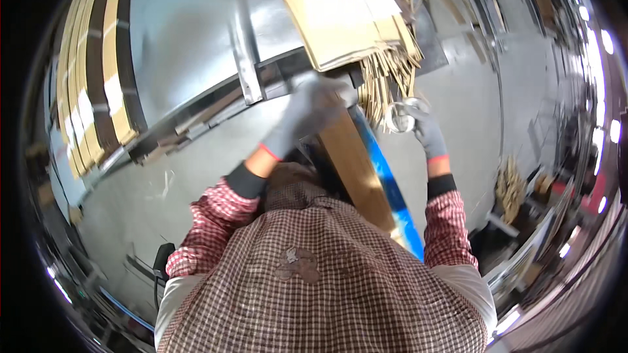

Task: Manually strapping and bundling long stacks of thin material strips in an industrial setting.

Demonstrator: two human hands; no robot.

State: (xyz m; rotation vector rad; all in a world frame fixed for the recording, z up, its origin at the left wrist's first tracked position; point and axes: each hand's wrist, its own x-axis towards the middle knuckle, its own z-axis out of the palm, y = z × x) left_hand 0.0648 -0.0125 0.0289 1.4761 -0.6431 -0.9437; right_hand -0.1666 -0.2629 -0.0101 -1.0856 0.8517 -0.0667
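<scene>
- Grey concrete floor (196, 176) spreads under a workshop scene, with a long grey metal machine bed (190, 33) running across the upper left and a stack of pale wooden strips (91, 85) curving along the far left edge.
- Left hand (307, 108), in a grey glove with a red cuff, lies spread on the top end of a long brown cardboard-wrapped bundle (356, 170) — the grip is flat and pressing rather than closed round it.
- Right hand (425, 127), gloved the same way, has its grip closed on a roll of clear packing tape (400, 116), just beside the bundle's top end.
- A blue strip (392, 189) runs along the bundle's right edge.
- Flat brown cardboard sheets (340, 13) lie above, touching a bunch of thin light wooden sticks (389, 75).
</scene>
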